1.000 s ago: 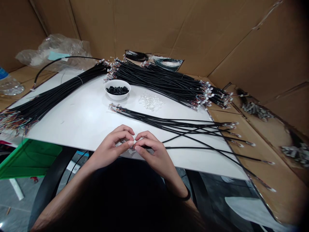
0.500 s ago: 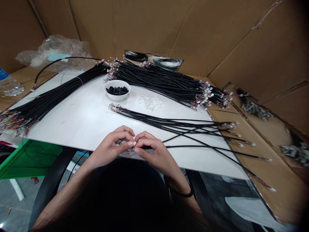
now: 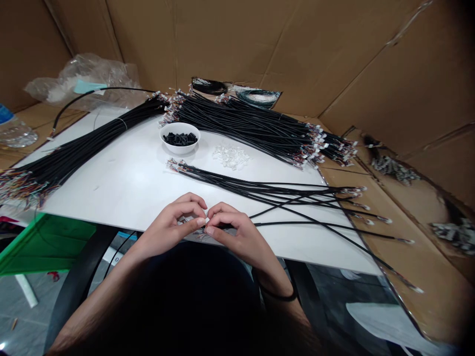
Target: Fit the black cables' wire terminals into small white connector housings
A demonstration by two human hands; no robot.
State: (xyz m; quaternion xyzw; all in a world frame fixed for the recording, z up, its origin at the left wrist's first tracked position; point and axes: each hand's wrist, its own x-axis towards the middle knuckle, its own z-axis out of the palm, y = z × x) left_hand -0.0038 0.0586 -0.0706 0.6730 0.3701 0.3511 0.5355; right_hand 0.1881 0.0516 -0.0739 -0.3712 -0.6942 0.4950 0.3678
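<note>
- The left hand [image 3: 166,226] and right hand [image 3: 237,236] curl close, fingertips pressed together, pinching a tiny white plug [image 3: 205,221].
- That plug sits near the front edge of a smooth white board [image 3: 111,168], with a long, thin black cable [image 3: 297,224] running right.
- Farther back — a round white bowl [image 3: 180,152] of short black bits.

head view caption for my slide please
Left hand and right hand pinch a wire connector on a black cable over a white board

A crumpled plastic bag [image 3: 83,79] lies at ten o'clock, just beside a clear plastic bottle [image 3: 13,131] at nine. A green plastic panel [image 3: 44,249] sits at eight o'clock, and cardboard sheets [image 3: 371,59] rise at two o'clock.
</note>
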